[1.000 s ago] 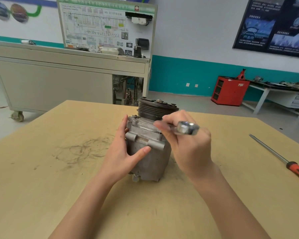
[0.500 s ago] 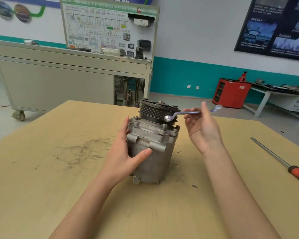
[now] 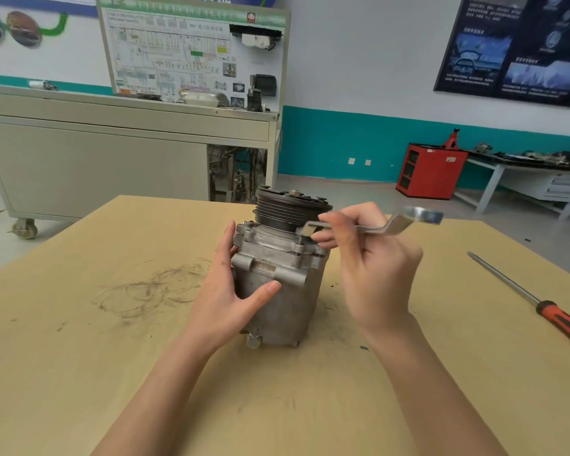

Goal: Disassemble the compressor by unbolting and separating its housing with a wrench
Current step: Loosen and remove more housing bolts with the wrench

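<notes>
A grey metal compressor [image 3: 283,291] stands upright at the middle of the wooden table [image 3: 79,340], its black ribbed pulley [image 3: 290,209] on top. My left hand [image 3: 231,291] grips the housing's left side, thumb across the front. My right hand [image 3: 372,261] holds a silver offset ring wrench [image 3: 392,225] by its shaft. One wrench end sits on a bolt at the top right flange of the housing; the other end points right, clear of my fingers.
A long screwdriver [image 3: 540,301] with a red and black handle lies on the table at the right. Dark scuff marks [image 3: 148,287] stain the wood left of the compressor. Behind stand a grey wheeled cabinet [image 3: 96,159], a red tool cabinet [image 3: 430,171] and a workbench [image 3: 533,179].
My right hand swung the wrench from in front of the compressor out to the right, and one end has come down onto the top right flange bolt. My left hand stayed on the housing.
</notes>
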`<state>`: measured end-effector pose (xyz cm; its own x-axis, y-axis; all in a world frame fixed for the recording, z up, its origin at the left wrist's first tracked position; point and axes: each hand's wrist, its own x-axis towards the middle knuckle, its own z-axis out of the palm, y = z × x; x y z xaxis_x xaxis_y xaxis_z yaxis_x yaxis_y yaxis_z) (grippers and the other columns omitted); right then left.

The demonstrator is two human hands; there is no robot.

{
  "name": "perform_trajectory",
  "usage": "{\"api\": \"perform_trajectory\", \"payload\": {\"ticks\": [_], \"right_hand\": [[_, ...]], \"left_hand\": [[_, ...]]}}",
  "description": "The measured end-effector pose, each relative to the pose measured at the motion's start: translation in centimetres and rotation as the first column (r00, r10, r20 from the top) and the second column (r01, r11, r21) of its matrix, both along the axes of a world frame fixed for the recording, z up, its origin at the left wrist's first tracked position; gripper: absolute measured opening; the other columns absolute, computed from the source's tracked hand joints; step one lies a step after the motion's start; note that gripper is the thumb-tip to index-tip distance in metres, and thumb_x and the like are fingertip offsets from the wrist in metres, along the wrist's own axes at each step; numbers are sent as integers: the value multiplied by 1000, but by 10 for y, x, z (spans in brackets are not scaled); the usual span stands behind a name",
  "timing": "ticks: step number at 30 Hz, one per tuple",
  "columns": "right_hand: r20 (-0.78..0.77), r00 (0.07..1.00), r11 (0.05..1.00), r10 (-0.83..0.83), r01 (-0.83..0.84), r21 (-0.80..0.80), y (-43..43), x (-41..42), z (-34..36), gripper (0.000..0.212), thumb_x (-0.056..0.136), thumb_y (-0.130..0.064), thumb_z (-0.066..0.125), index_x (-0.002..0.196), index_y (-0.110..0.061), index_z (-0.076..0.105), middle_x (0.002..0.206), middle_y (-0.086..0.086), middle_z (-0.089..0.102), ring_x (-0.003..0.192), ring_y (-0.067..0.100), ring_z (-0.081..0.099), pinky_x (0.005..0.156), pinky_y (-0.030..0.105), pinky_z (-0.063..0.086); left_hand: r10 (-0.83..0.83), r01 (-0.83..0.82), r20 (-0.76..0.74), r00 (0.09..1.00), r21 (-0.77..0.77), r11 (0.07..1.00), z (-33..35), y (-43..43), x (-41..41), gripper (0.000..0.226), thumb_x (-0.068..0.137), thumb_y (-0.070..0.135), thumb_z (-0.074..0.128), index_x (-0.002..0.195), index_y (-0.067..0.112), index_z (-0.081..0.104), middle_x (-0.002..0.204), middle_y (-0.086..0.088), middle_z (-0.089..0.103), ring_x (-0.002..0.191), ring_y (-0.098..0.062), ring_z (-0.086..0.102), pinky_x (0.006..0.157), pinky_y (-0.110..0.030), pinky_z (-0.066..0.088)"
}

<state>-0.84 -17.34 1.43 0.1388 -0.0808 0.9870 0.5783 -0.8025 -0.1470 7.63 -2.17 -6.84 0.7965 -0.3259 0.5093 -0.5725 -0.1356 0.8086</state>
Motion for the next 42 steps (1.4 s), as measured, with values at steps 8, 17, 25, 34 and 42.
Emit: {"api": "perform_trajectory", "payload": {"ticks": [8,17,25,34,42], "right_hand": [[34,995,995,-95,95,-10,13,-6,-17,55,98,-36,41,75,7,66,68,15,65,56,26,65,45,32,51],[66,995,947,-78,95,-307,-1,-10,-6,60,98,-37,37,69,7,66,65,16,65,49,26,62,36,27,45],[-120,967,970,223,-232,-71,-19,-1,-6,45,98,-38,43,80,-3,65,73,9,68,60,22,68,47,36,54],[143,575,43,805,-297,954,-45,28,-5,37,102,-23,37,73,-8,54,67,10,69,53,16,62,47,20,49],[-558,826,953,87,94,287,-44,11,46,31,94,-39,52,69,-24,63,41,-13,47,41,-1,39,48,24,35]], "left_hand": [[21,-22,12,1000,25,999,1,0,-2,109,62,70,61,150,44,3,142,31,28,135,5,32,113,-28,32],[44,-44,28,999,25,999,0,-1,1,106,63,68,62,149,45,4,143,30,29,134,8,31,109,-19,28],[48,-48,37,998,9,999,-1,-1,1,105,63,68,63,147,45,5,134,42,23,123,29,24,96,5,22],[17,-17,-4,1000,-6,1000,-2,0,1,106,61,68,64,147,47,4,135,43,26,126,24,28,99,0,26],[31,-31,-12,999,11,999,1,-1,1,97,61,70,64,136,63,3,138,40,26,130,20,27,102,-5,26]]}}
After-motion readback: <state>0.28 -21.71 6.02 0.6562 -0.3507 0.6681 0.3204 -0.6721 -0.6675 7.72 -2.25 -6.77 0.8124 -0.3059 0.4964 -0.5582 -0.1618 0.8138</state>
